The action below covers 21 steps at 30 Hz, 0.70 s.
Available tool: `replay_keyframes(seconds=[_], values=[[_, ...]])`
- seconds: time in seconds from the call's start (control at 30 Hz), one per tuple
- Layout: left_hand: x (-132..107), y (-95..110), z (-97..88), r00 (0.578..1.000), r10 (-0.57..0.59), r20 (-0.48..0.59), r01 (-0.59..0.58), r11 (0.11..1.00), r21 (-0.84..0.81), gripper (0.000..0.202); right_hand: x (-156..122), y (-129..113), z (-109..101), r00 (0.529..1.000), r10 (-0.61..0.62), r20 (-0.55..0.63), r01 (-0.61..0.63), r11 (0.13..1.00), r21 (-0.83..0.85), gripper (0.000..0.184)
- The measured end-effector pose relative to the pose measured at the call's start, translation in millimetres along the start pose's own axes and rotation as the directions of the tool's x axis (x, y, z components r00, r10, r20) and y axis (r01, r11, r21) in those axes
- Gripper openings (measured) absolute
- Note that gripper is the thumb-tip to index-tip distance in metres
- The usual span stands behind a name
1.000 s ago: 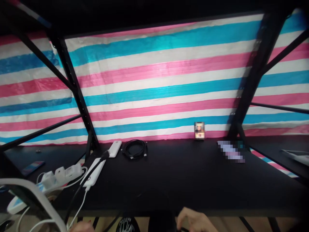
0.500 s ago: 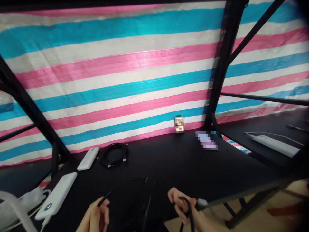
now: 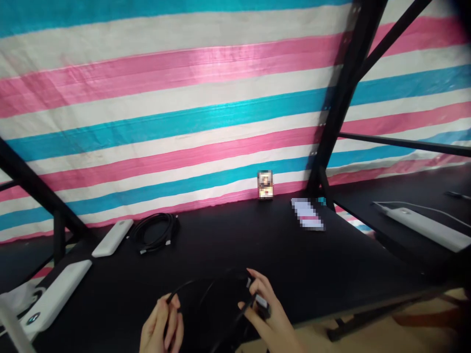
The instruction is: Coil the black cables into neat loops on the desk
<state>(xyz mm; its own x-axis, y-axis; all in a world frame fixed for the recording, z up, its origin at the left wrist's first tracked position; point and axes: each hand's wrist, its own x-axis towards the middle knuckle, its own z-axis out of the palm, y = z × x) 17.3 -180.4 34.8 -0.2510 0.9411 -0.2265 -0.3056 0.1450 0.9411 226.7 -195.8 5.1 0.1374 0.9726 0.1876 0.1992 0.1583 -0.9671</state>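
Over the near edge of a black table [image 3: 331, 264], my left hand [image 3: 162, 326] pinches one stretch of a black cable [image 3: 206, 289]. My right hand [image 3: 265, 309] is closed on the same cable near its plug end. The cable arcs in a loop between the two hands, just above the tabletop. Both hands are low in the head view, cut off at the wrists.
A coiled black cable [image 3: 154, 233] and a white power bank [image 3: 112, 238] lie at the back left. Another white power bank [image 3: 55, 296] sits at the near left. A striped tarp [image 3: 206, 122] hangs behind. Black frame posts [image 3: 342, 98] stand right; a white power strip [image 3: 423, 225] lies far right.
Both hands have risen from below the table edge onto the tabletop and moved closer together, drawing the cable into a loop. The view has tilted and shifted right.
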Motion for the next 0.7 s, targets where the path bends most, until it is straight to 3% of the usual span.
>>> replay_keyframes(seconds=[0.13,0.27,0.37,0.53,0.63,0.7], values=[[-2.1,-13.2,3.1,0.998,-0.054,0.012,0.053,0.998,0.027,0.048,3.6,7.4,-6.2,0.982,0.144,0.126,-0.139,0.989,-0.045,0.014],[-1.6,-30.4,-4.9,0.992,-0.120,0.043,0.119,0.992,0.037,0.055,1.7,20.2,-2.6,0.979,0.170,0.111,-0.162,0.983,-0.083,0.036],[-2.9,-39.2,-14.3,0.990,-0.123,0.064,0.124,0.992,-0.018,0.059,-1.6,22.2,3.2,0.974,0.204,0.099,-0.205,0.979,-0.007,0.041],[-19.7,-38.7,-30.1,0.968,-0.083,0.237,0.108,0.990,-0.095,0.074,-2.0,6.3,10.0,0.979,0.194,0.060,-0.197,0.979,0.050,0.036],[-35.2,-32.7,-37.6,0.958,-0.053,0.282,0.052,0.999,0.011,0.074,-6.1,-6.3,12.2,0.952,0.286,0.111,-0.289,0.957,0.015,0.034],[-46.0,-27.2,-39.0,0.969,-0.015,0.246,-0.017,0.992,0.128,0.066,-12.5,-14.1,14.0,0.935,0.322,0.147,-0.325,0.946,-0.008,0.035]])
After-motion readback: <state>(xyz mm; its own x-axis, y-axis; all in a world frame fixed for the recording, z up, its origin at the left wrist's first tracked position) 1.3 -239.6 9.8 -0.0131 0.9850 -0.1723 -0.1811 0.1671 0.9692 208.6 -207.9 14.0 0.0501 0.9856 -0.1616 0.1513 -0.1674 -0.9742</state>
